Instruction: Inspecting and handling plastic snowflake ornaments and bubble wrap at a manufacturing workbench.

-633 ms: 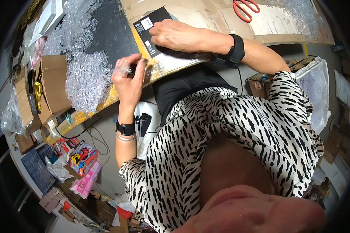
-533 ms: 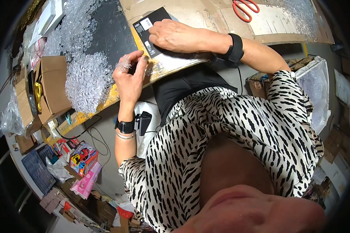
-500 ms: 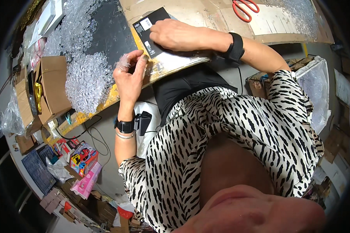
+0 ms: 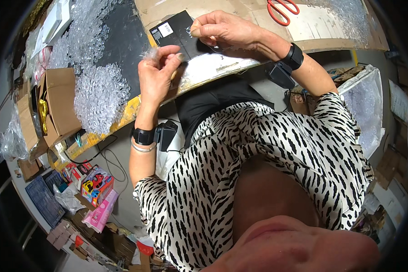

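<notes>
Card (image 4: 177, 35): black, just left of right hand (image 4: 229, 32), ahead and right of left hand (image 4: 155, 76); long axis seemingly slanting between hands, near end partly hidden.
Right hand: seemingly nearer; thumb and forefinger pinched, anything between too small to tell.
Left hand: curled, thumb near forefinger; clear plastic (image 4: 150, 53) at fingers, grip unclear.

Holding clear plastic pieces (image 4: 150, 53) in left hand (image 4: 155, 76) | pinching with right hand (image 4: 224, 29) above flat black package (image 4: 180, 21) | left of red-handled scissors (image 4: 274, 17)
</notes>
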